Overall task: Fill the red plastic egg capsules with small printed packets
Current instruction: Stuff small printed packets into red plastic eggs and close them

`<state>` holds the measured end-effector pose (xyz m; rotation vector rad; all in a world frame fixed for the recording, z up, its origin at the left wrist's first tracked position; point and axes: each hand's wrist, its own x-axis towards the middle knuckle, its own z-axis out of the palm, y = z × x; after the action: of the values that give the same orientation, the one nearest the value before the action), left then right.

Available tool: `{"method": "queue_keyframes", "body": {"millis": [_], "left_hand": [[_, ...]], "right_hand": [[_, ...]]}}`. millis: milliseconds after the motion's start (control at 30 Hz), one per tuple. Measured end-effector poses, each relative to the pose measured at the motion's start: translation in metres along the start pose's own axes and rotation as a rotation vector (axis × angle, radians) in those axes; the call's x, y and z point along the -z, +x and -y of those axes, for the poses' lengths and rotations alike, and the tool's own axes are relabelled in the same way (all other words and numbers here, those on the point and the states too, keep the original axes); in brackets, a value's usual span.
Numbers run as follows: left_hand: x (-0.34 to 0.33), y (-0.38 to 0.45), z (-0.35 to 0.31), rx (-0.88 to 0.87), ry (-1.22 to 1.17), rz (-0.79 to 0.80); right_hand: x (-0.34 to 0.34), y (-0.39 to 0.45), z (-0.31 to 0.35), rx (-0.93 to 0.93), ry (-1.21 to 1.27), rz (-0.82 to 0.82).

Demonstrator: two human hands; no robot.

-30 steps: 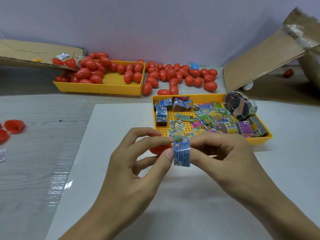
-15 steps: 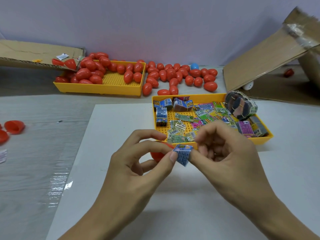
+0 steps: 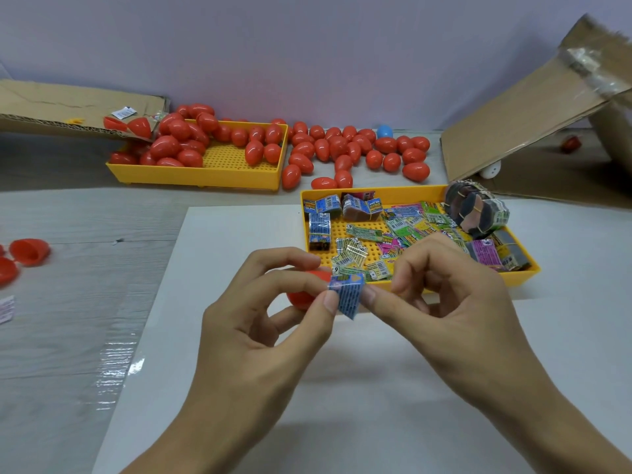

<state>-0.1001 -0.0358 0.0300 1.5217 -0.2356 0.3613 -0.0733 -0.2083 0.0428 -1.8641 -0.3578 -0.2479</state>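
A small blue printed packet (image 3: pixel 349 295) is pinched between both hands over the white sheet. My left hand (image 3: pixel 260 323) pinches its left edge with thumb and forefinger and also holds a red egg capsule half (image 3: pixel 302 295), mostly hidden behind the fingers. My right hand (image 3: pixel 441 295) pinches the packet's right edge. Just behind them a yellow tray (image 3: pixel 519 278) holds several loose and bundled printed packets (image 3: pixel 400 230).
Another yellow tray (image 3: pixel 212 174) at the back holds several closed red eggs (image 3: pixel 178 145); more red eggs (image 3: pixel 342 148) lie beside it with one blue egg (image 3: pixel 384 131). Open red halves (image 3: pixel 29 251) lie at the far left. Cardboard flaps (image 3: pixel 526 118) stand at both back corners.
The blue packet was held flat and upright, then got folded and tilted between the fingertips. My right hand's fingers curled up and shifted slightly right.
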Motion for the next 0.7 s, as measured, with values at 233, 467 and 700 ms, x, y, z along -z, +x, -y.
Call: {"method": "queue_keyframes", "body": {"millis": [233, 467, 700], "left_hand": [[0.001, 0.001, 0.001, -0.072, 0.063, -0.008], [-0.001, -0.001, 0.001, -0.101, 0.088, 0.007], [0.000, 0.001, 0.002, 0.027, 0.013, -0.039]], "right_hand": [[-0.001, -0.004, 0.007, 0.030, 0.067, 0.092], [0.000, -0.003, 0.009, -0.006, 0.100, 0.122], [0.001, -0.005, 0.011, 0.024, 0.093, 0.119]]}}
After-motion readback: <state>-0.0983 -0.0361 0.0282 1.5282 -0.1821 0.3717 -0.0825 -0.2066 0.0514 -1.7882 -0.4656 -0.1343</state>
